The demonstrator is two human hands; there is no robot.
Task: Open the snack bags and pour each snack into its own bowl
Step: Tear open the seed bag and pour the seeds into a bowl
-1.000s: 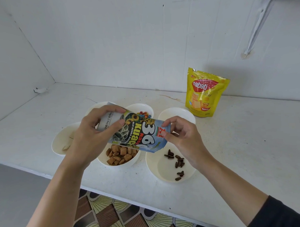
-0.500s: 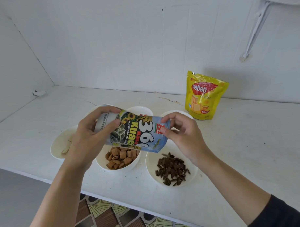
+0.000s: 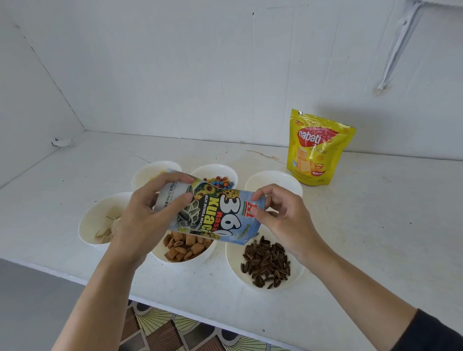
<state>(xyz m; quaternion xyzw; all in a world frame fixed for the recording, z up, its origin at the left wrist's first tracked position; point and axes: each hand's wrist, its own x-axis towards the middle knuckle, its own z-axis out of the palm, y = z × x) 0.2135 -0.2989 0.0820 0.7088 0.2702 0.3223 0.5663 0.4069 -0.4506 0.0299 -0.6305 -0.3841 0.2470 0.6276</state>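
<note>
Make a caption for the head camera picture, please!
Left hand and right hand tilt the sunflower seed bag over a white bowl of seeds; a yellow bag stands behind.

Seed bag [image 3: 216, 215] reads "360 KUACI"; yellow pouch [image 3: 317, 148] reads "nabati".

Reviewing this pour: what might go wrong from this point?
The mouth of the seed bag hangs near the left edge of the seed bowl, close beside the bowl of brown squares, so seeds may land outside or in that bowl. The right hand only pinches the bag's corner while the left hand grips its base; a rush of seeds might swing the mouth off target.
</note>
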